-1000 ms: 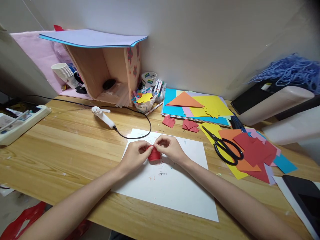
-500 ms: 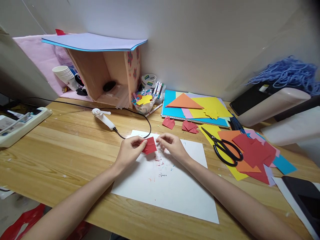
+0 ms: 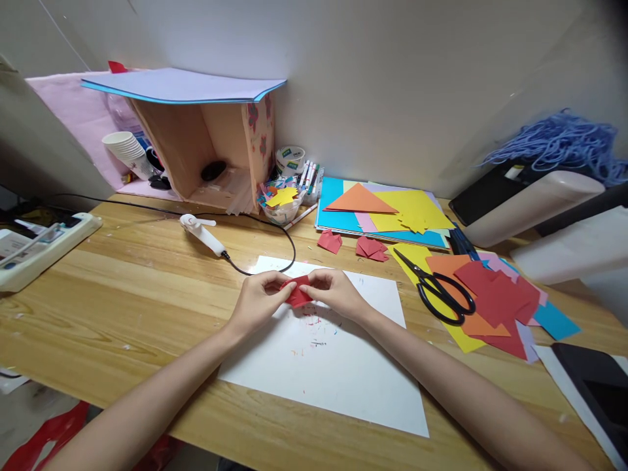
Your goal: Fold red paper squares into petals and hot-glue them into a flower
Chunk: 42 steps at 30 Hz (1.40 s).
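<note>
A small piece of red paper point(image 3: 299, 296) is pinched between my two hands, just above a white sheet point(image 3: 343, 373) marked with coloured specks. My left hand point(image 3: 261, 301) grips its left side, thumb on top. On the right side my right hand point(image 3: 336, 292) holds it between thumb and fingers. The fingers partly cover the paper, so its full shape is hidden. Two folded red paper pieces, one point(image 3: 330, 241) nearer my hands and one point(image 3: 371, 248) farther right, lie beyond the sheet.
Black-handled scissors point(image 3: 445, 297) rest on coloured paper scraps point(image 3: 505, 297) at right. A white glue gun point(image 3: 202, 234) with a black cord lies at left. Behind are an open box point(image 3: 260, 144), a tub of scraps point(image 3: 283, 208) and stacked coloured paper point(image 3: 330, 203). A phone point(image 3: 589, 379) sits front right.
Half a second ago my right hand was off the red paper and its flat square showed in my left hand. Now my right hand has come back and grips it too.
</note>
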Motion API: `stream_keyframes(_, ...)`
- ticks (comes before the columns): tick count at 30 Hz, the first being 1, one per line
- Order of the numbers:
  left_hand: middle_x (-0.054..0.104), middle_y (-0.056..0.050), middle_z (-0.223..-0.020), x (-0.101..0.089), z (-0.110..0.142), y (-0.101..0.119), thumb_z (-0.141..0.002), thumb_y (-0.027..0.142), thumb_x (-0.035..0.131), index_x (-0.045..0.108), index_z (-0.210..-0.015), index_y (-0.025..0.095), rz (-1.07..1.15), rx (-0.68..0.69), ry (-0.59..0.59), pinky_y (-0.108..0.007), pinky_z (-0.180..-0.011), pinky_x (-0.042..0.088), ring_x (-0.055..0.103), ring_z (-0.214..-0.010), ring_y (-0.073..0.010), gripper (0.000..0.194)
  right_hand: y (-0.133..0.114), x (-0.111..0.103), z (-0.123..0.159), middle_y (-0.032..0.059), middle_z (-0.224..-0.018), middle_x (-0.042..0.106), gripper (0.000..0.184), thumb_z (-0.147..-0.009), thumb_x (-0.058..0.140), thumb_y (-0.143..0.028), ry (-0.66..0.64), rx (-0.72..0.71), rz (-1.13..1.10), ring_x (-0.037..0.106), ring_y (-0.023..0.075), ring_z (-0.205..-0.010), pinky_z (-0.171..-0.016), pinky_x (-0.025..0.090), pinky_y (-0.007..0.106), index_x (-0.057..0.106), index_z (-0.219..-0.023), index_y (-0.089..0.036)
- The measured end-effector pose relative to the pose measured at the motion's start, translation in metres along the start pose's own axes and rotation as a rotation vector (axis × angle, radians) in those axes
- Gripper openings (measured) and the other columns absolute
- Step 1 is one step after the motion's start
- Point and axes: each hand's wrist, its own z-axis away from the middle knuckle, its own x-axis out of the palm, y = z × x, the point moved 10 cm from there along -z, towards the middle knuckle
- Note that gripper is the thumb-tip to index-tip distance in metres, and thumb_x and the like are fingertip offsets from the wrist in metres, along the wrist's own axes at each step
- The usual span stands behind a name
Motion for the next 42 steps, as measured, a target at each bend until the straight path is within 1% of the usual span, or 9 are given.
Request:
stream_keyframes(11, 0.067, -0.006, -0.072, -0.012, -0.004, -0.004, -0.071, 0.031, 0.061, 0.065, -0.075, 0.012, 0.034, -0.023, 0.05, -0.023, -0.06, 0.049, 0.061, -0.064, -0.014, 0.02, -0.001, -0.01, -0.005, 0.0017, -0.065, 0.058, 0.024, -0.078, 0.053, -0.035, 0.019, 0.053, -0.023, 0.051, 0.0099, -0.056, -0.055, 0.041, 0.024, 0.065, -0.078, -0.014)
stream_keyframes(15, 0.068, -0.006, -0.073, -0.015, -0.002, 0.002, -0.071, 0.03, 0.062, 0.066, -0.074, 0.012, 0.014, 0.017, 0.074, -0.023, -0.062, 0.049, 0.062, -0.067, -0.0149, 0.019, -0.002, 0.0, -0.005, 0.0045, -0.075, 0.063, 0.025, -0.075, 0.057, -0.036, -0.08, 0.07, 0.047, 0.055, 0.0114, -0.063, -0.059, 0.043, 0.025, 0.065, -0.085, -0.015)
stream_keyframes(19, 0.068, -0.006, -0.076, -0.018, 0.001, 0.009, -0.071, 0.03, 0.061, 0.066, -0.076, 0.013, 0.005, 0.051, 0.114, -0.025, -0.067, 0.05, 0.062, -0.07, -0.0157, 0.019, 0.0, 0.005, -0.003, 0.0027, -0.07, 0.064, 0.031, -0.07, 0.063, -0.027, -0.15, 0.13, 0.05, 0.055, 0.0116, -0.061, -0.058, 0.042, 0.025, 0.06, -0.098, -0.015)
stream_keyframes(23, 0.065, -0.005, -0.079, -0.021, -0.001, 0.005, -0.068, 0.028, 0.062, 0.062, -0.087, 0.014, 0.049, 0.022, 0.132, -0.023, -0.064, 0.051, 0.062, -0.07, -0.0143, 0.024, 0.001, -0.002, -0.004, 0.0018, -0.066, 0.063, 0.024, -0.069, 0.06, -0.022, -0.061, 0.142, 0.016, 0.055, 0.0108, -0.056, -0.053, 0.042, 0.023, 0.059, -0.092, -0.015)
stream_keyframes(26, 0.06, -0.001, -0.075, -0.016, -0.005, -0.003, -0.065, 0.021, 0.062, 0.055, -0.103, 0.015, 0.028, -0.036, 0.066, -0.02, -0.056, 0.048, 0.059, -0.062, -0.0107, 0.04, 0.002, -0.013, -0.005, 0.0025, -0.071, 0.062, 0.021, -0.07, 0.058, -0.025, 0.064, 0.094, 0.027, 0.057, 0.0113, -0.059, -0.056, 0.044, 0.024, 0.057, -0.089, -0.014)
stream_keyframes(28, 0.059, -0.001, -0.074, -0.008, -0.006, -0.006, -0.064, 0.019, 0.06, 0.055, -0.104, 0.014, -0.01, -0.071, -0.022, -0.02, -0.056, 0.047, 0.058, -0.06, -0.0101, 0.041, -0.003, -0.016, -0.005, 0.003, -0.074, 0.062, 0.019, -0.071, 0.057, -0.025, 0.106, 0.036, 0.085, 0.058, 0.0121, -0.064, -0.059, 0.046, 0.025, 0.057, -0.087, -0.014)
stream_keyframes(34, 0.066, -0.005, -0.072, 0.005, 0.001, 0.0, -0.071, 0.032, 0.057, 0.062, -0.086, 0.013, -0.032, -0.101, -0.166, -0.024, -0.06, 0.047, 0.062, -0.061, -0.0148, 0.025, -0.047, 0.007, -0.001, 0.0012, -0.074, 0.063, 0.012, -0.076, 0.05, -0.019, -0.05, -0.167, 0.409, 0.057, 0.0107, -0.064, -0.06, 0.045, 0.024, 0.06, -0.08, -0.017)
stream_keyframes(39, 0.068, -0.007, -0.073, -0.002, -0.004, -0.002, -0.07, 0.031, 0.057, 0.064, -0.072, 0.012, -0.028, -0.063, -0.105, -0.024, -0.062, 0.047, 0.062, -0.067, -0.0168, 0.02, -0.08, 0.029, -0.01, 0.0018, -0.076, 0.063, 0.012, -0.077, 0.049, -0.017, -0.139, -0.321, 0.557, 0.056, 0.0109, -0.066, -0.063, 0.045, 0.024, 0.061, -0.078, -0.017)
stream_keyframes(42, 0.068, -0.007, -0.072, -0.021, -0.007, -0.007, -0.069, 0.03, 0.057, 0.064, -0.069, 0.012, -0.033, -0.054, -0.008, -0.023, -0.062, 0.046, 0.061, -0.067, -0.0167, 0.019, -0.088, 0.026, -0.022, 0.0037, -0.082, 0.064, 0.014, -0.079, 0.048, -0.021, -0.035, -0.345, 0.53, 0.058, 0.0129, -0.071, -0.065, 0.045, 0.025, 0.061, -0.083, -0.017)
